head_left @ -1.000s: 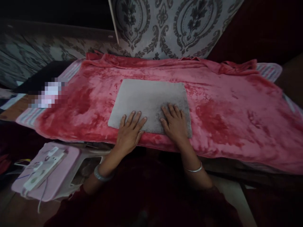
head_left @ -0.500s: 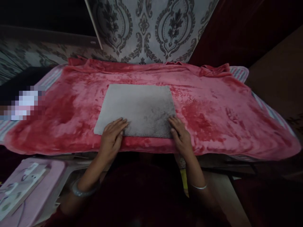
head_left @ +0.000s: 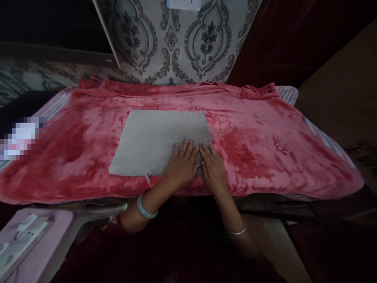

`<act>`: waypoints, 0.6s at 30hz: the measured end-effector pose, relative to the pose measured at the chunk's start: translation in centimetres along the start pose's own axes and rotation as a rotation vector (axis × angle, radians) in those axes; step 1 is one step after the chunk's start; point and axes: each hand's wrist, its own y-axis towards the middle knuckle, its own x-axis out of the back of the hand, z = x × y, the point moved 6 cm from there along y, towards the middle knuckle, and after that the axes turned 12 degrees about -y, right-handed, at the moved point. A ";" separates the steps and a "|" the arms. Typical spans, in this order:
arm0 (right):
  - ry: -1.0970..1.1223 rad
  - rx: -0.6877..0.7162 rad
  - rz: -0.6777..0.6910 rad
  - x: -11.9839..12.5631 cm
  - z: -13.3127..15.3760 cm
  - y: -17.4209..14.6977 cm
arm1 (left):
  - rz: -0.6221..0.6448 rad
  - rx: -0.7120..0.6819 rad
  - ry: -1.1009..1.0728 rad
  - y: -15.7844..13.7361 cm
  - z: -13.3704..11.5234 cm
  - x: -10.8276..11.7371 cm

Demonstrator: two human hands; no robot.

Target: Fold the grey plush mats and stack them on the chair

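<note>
A grey rectangular piece of cloth [head_left: 150, 137], perhaps a mat, lies flat on a red and pink plush blanket [head_left: 88, 157]. My left hand [head_left: 183, 163] rests palm down on the cloth's near right part, fingers spread. Close beside it, my right hand [head_left: 212, 167] lies flat on the right near corner, its fingers stretched out. Neither hand grips anything. Under my palms the cloth's corner is hidden. A small pale loose bit, maybe thread or a tag, hangs from the near edge by my left forearm.
The blanket covers a board with a striped cover [head_left: 287, 93] showing at its ends. At lower left, a white power strip [head_left: 25, 239] lies on a pink stool top [head_left: 55, 236]. A patterned wall [head_left: 171, 59] stands behind; a blurred patch lies at left.
My left hand has slid right across the cloth, from its near left part to beside my right hand. The right hand stays near the right edge. The view has shifted slightly.
</note>
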 end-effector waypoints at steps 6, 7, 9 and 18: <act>-0.011 0.012 -0.008 0.1 0.0 0.0 | -0.029 -0.020 0.008 -0.6 0.6 0.3; -0.005 0.014 -0.013 0.1 0.0 0.0 | -0.031 -0.018 0.005 -0.6 0.7 0.4; 0.018 0.020 -0.029 0.1 0.1 0.0 | -0.019 -0.003 0.003 -0.8 1.2 0.7; 0.062 0.014 -0.064 -0.3 -0.1 0.0 | -0.002 0.209 0.089 -3.9 6.6 3.1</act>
